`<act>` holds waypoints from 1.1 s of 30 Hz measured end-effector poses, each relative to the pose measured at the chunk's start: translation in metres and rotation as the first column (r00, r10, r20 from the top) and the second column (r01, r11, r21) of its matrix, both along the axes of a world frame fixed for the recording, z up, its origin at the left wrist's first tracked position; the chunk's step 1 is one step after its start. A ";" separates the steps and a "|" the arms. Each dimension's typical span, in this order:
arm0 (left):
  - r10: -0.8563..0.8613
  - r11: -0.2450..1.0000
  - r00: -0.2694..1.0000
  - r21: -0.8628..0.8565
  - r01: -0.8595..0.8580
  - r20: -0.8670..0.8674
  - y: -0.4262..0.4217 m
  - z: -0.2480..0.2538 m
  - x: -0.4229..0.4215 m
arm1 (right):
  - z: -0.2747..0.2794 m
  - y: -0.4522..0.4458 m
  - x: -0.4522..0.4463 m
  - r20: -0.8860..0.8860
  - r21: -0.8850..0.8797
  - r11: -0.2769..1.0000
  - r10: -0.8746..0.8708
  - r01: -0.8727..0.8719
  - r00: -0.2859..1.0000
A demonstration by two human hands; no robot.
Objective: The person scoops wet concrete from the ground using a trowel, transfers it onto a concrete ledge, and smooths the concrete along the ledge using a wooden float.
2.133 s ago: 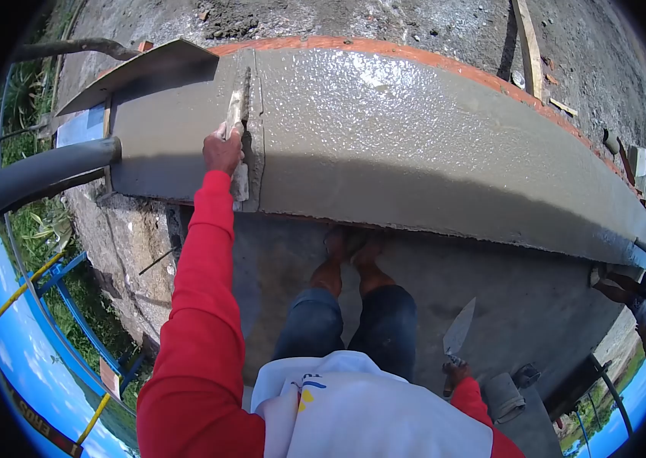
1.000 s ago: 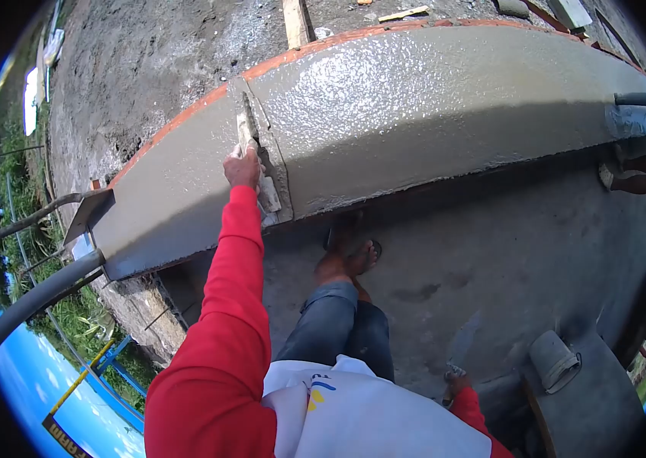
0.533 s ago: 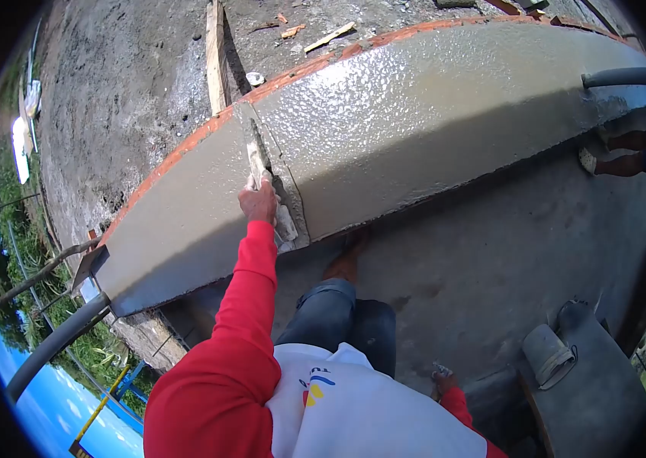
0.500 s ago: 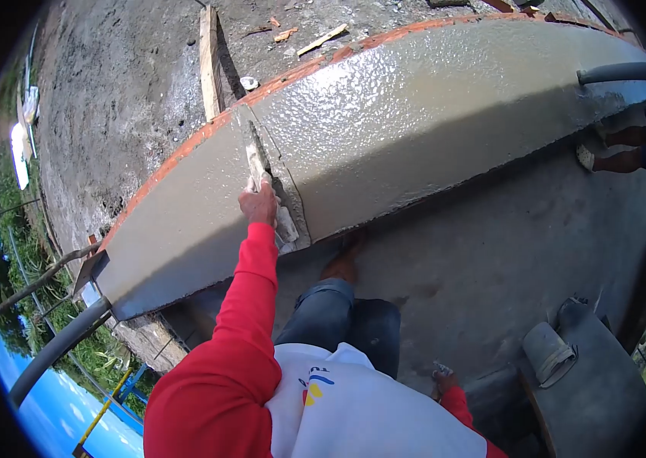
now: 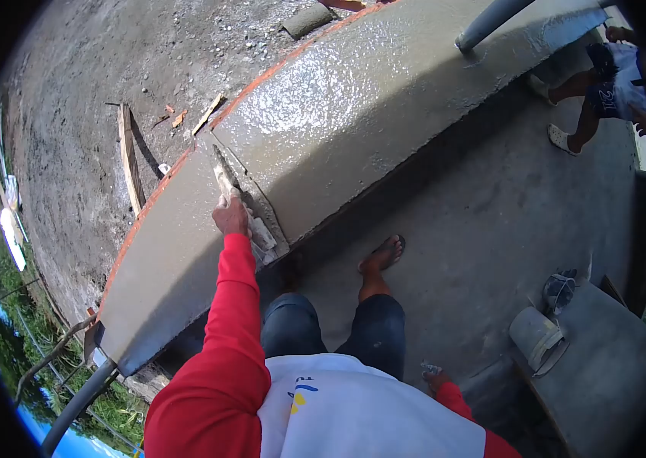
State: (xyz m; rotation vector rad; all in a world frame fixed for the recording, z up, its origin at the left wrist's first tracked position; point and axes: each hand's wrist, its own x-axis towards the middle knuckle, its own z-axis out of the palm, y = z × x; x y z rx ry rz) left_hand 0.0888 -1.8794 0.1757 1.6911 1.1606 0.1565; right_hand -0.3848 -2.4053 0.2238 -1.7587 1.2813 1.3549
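My left hand [image 5: 230,216] is closed around the handle of a long, cement-caked float [image 5: 259,234]. The float lies flat on a wet, curved cement slab [image 5: 368,107], beside a raised seam that crosses it. Left of the seam the surface is smoother and duller; to the right it is rough and glossy with water. Down by my right side hangs my right hand [image 5: 433,372], smeared with grey; its fingers are too small and unclear to read.
A co-worker [image 5: 609,95] stands at the upper right by the slab. Grey pipes [image 5: 494,23] rise from the slab's ends. A bucket [image 5: 536,336] sits on a grey ledge [image 5: 605,366] at the lower right. Beyond the brick edge lies a wooden plank [image 5: 130,156] on rough ground.
My view has swung, so the slab sits tilted and further left. My right foot has come into sight, stepped out to the right. The float stays beside the seam in my left hand.
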 end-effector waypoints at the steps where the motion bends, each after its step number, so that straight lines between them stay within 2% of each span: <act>1: -0.007 1.000 1.000 0.000 0.007 -0.018 -0.015 -0.005 0.013 | -0.004 -0.022 0.008 0.002 0.007 0.999 -0.039 0.039 0.999; 2: -0.011 1.000 1.000 -0.002 0.011 -0.026 -0.034 -0.008 0.025 | -0.008 -0.044 0.012 0.014 0.012 0.997 -0.076 0.076 0.997; 5: -0.051 0.999 0.998 -0.006 0.051 0.031 -0.093 -0.013 0.062 | 0.019 -0.094 0.067 0.098 -0.033 0.999 0.044 -0.041 0.994; 7: -0.042 0.999 0.998 -0.031 0.043 0.037 -0.143 0.002 0.094 | 0.035 -0.119 0.101 0.143 -0.059 0.998 -0.027 0.035 0.989; 11: 0.000 0.998 0.998 -0.058 0.003 0.061 -0.214 -0.002 0.157 | 0.038 -0.163 0.141 0.193 -0.056 0.982 -0.169 0.182 0.967; 12: 0.030 0.999 1.000 -0.037 -0.030 0.007 -0.233 0.002 0.172 | 0.035 -0.176 0.147 0.185 -0.063 0.986 -0.140 0.154 0.973; 15: 0.082 0.995 0.997 0.055 -0.082 -0.002 -0.270 -0.013 0.219 | 0.030 -0.208 0.167 0.171 -0.076 0.991 -0.092 0.107 0.981; 18: 0.049 0.998 0.998 0.024 -0.050 0.035 -0.301 -0.034 0.253 | 0.025 -0.226 0.195 0.188 -0.078 0.988 -0.116 0.133 0.975; 21: -0.025 0.999 0.999 0.032 0.025 -0.029 -0.338 -0.020 0.285 | 0.026 -0.252 0.215 0.135 -0.076 0.991 -0.102 0.113 0.986; 22: 0.009 0.999 0.999 0.050 -0.007 -0.039 -0.349 -0.014 0.299 | 0.022 -0.258 0.222 0.136 -0.064 0.989 -0.123 0.133 0.983; 25: -0.056 0.991 0.998 0.122 0.059 -0.031 -0.363 -0.039 0.328 | 0.015 -0.281 0.231 0.162 -0.068 0.982 -0.161 0.173 0.974; 26: -0.053 0.997 0.998 0.058 0.055 -0.033 -0.384 -0.007 0.336 | 0.018 -0.288 0.238 0.169 -0.079 0.980 -0.165 0.180 0.972; 29: -0.095 0.994 0.993 0.047 0.099 -0.070 -0.405 -0.005 0.355 | 0.019 -0.312 0.250 0.162 -0.011 0.951 -0.302 0.308 0.940; 30: -0.095 0.994 0.995 0.056 0.096 -0.016 -0.415 -0.002 0.360 | 0.019 -0.323 0.256 0.112 -0.048 0.972 -0.224 0.230 0.968; 32: -0.058 0.996 0.996 0.070 0.063 -0.073 -0.431 -0.002 0.370 | 0.023 -0.348 0.276 0.008 -0.108 0.993 -0.055 0.056 0.998; 33: -0.036 0.996 0.994 0.079 0.044 -0.099 -0.439 -0.002 0.376 | 0.017 -0.366 0.279 0.066 -0.077 0.994 -0.069 0.074 0.995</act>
